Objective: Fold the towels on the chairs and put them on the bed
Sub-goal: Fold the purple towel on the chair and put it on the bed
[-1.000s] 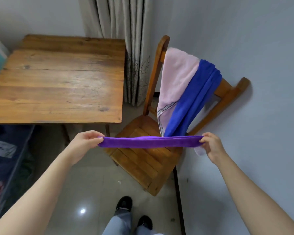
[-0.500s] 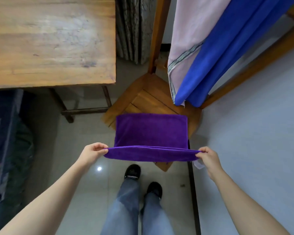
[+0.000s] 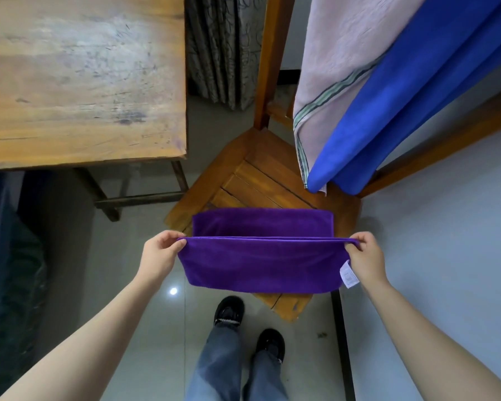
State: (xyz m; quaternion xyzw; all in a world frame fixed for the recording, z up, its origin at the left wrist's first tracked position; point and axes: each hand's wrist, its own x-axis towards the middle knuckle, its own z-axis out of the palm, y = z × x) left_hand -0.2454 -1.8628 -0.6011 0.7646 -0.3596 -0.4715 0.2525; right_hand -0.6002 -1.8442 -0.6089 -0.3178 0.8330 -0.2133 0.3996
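From the head camera, you've got the purple towel [image 3: 261, 264] stretched flat between both hands, right out in front of you over the front of the chair [image 3: 261, 180]. Your left hand [image 3: 159, 253] pinches the towel's left top corner, thumb and curled fingers clamped on the edge. Your right hand [image 3: 365, 256] does the same at the right top corner, fingers curled tight around the fabric. The towel is doubled over: the near layer hangs down toward you from the taut top edge, and the far layer shows behind it, over the chair seat, though whether it touches the wood I cannot tell. A white label [image 3: 348, 274] dangles off the towel's right edge, just below your right hand. Up on the chair back, two more towels hang side by side: the pink towel [image 3: 339, 68] with its striped border on the left, the blue towel [image 3: 402, 105] on the right and overlapping it, both with their lower ends just above the seat. The table [image 3: 78, 76] sits to the left of the chair, with the curtain [image 3: 223, 47] between them at the back. The wall [image 3: 446, 227] runs along your right. Down low, your black shoes [image 3: 229, 311] stand on the glossy floor [image 3: 145, 314], just short of the chair's front corner.
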